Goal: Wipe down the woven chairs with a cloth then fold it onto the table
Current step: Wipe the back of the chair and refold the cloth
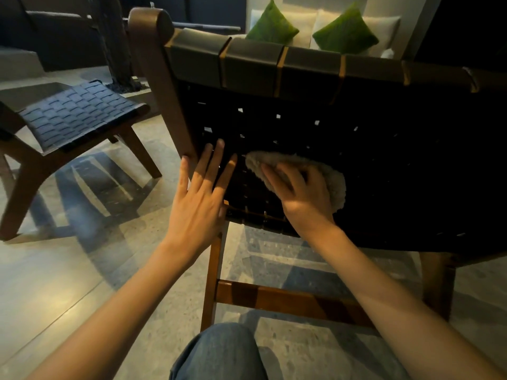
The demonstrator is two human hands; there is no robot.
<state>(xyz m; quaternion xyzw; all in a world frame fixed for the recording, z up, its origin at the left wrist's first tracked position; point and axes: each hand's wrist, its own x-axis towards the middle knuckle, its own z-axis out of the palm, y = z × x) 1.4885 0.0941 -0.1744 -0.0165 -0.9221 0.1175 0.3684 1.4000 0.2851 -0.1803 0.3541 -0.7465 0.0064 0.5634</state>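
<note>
**Two hands, one cloth, two woven chairs**

View from behind the near chair [384, 160], looking across its dark woven back. The right hand [299, 193] grips the single cloth [334, 185], a pale fluffy pad. Its fingers curl over the cloth and press it against the webbing, low on the left part of the back. The left hand [199, 198] holds nothing. Its fingers are straight and spread, with the tips on the webbing just beside the wooden side post [156, 78], near the cloth but not touching it. Below the back, one wooden crossbar [288, 297] spans the chair's legs. A second chair [76, 113] of the same weave and timber stands well apart at the left. Two cushions lean on pale upholstery beyond the top rail — a left green cushion [270, 26] and a right green cushion [345, 31]. One knee [219, 352] in blue denim shows at the lower edge, above the grey speckled floor [68, 270].
</note>
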